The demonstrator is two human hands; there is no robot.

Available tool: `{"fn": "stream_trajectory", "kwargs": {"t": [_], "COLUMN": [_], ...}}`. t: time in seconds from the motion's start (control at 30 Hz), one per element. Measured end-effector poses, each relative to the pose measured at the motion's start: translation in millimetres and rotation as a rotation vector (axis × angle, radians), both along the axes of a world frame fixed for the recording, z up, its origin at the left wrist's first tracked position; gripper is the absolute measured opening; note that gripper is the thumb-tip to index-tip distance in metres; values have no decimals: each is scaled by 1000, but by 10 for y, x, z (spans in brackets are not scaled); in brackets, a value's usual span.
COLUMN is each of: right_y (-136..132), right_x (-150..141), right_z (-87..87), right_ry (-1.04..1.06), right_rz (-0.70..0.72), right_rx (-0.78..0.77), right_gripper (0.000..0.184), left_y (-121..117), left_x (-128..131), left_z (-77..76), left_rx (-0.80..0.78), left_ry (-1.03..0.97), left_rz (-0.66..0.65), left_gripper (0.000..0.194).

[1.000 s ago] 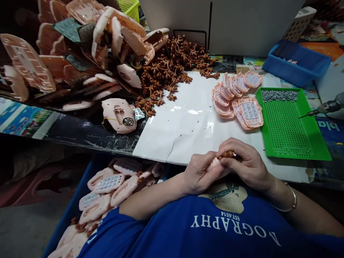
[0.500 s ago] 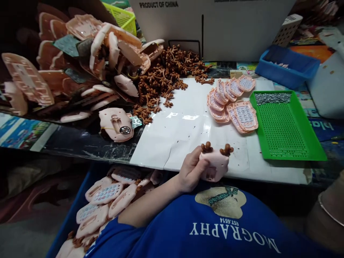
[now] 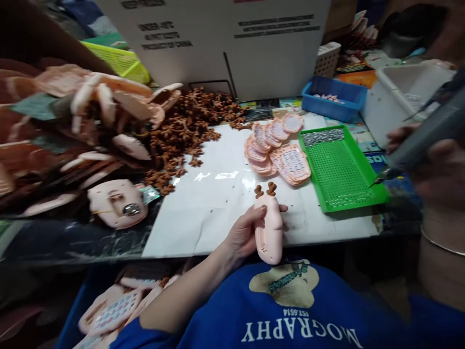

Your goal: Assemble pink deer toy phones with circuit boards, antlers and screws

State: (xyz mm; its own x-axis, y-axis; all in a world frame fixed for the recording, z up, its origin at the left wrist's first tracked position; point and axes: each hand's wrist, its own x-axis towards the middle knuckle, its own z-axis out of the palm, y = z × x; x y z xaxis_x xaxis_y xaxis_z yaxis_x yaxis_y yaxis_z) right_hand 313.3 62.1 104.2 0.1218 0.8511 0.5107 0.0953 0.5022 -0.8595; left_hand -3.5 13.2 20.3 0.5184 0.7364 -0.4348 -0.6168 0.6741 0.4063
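Observation:
My left hand (image 3: 241,235) grips a pink toy phone (image 3: 269,232) with brown antlers on its top end, tilted on its side above the front edge of the work surface. At the right, my right hand (image 3: 439,167) is closed round a grey electric screwdriver (image 3: 428,128), partly blurred. The driver's bit points down over the green tray (image 3: 350,208), where small silvery screws (image 3: 323,136) lie along the far end. Beside the tray, several pink keypad halves (image 3: 290,165) overlap in a fanned stack.
Brown antler pieces (image 3: 192,121) are heaped left of centre. Pink back shells (image 3: 98,97) pile up at far left, near one loose shell (image 3: 118,203) with a speaker. A blue bin (image 3: 334,104) and white tub (image 3: 385,102) stand behind. Finished-looking phones (image 3: 116,310) fill a box below.
My right hand has come into view with the screwdriver over the green tray. My left hand has turned the toy phone onto its side. The camera view has shifted right.

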Motion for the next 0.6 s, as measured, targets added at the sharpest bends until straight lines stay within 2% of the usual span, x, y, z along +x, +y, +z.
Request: {"fn": "stream_trajectory", "kwargs": {"t": [0.03, 0.1, 0.2, 0.3, 0.37, 0.47, 0.6], "right_y": [-9, -24, -55, -89, -80, -4, 95], "right_x": [-69, -162, -213, -205, -177, -103, 10], "right_z": [47, 105, 76, -69, -190, -345, -463], "right_ry": [69, 60, 35, 14, -11, -51, -78], "right_rz": [39, 112, 98, 11, -100, -269, -343], "right_rx": [-14, -8, -21, -59, -65, 55, 182], "right_gripper": [34, 34, 34, 32, 32, 36, 32], "left_y": [30, 97, 159, 153, 135, 121, 127], "left_x": [59, 203, 426, 552, 567, 545, 526], "left_z": [20, 58, 91, 94, 99, 129, 165], "left_rx": [9, 33, 91, 164, 183, 175, 159], "left_ry": [17, 44, 99, 199, 258, 314, 346], "left_rz": [-13, -56, -148, -188, -184, -178, -183], "left_gripper": [35, 34, 33, 30, 30, 30, 30]}}
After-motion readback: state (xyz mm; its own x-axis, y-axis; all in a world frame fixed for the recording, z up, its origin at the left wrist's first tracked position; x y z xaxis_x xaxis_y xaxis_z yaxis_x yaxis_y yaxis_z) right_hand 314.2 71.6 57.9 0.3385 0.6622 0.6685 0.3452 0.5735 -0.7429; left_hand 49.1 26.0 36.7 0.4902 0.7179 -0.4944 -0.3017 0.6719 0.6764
